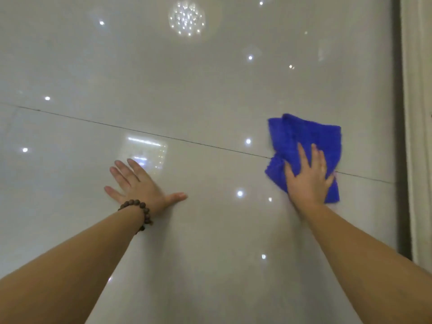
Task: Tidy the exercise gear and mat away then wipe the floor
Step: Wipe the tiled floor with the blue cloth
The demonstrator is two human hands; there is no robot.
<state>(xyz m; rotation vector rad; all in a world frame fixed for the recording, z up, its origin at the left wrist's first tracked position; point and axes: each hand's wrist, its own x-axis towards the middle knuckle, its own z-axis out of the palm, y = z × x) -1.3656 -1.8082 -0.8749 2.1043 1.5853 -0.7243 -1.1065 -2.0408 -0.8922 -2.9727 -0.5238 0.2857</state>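
A crumpled blue cloth (308, 136) lies on the glossy pale tiled floor (198, 90) at the right, across a thin dark tile joint. My right hand (307, 175) presses flat on the cloth's near half, fingers straight and spread. My left hand (138, 183) rests flat on the bare floor to the left, fingers spread, thumb pointing right, with a brown bead bracelet (138, 211) on the wrist. No exercise gear or mat is in view.
A dark strip (398, 113) runs along the floor's right edge, with a pale curtain or wall trim (418, 136) beyond it. Ceiling lights reflect in the tiles. The tile joint (140, 130) crosses the floor from left to right.
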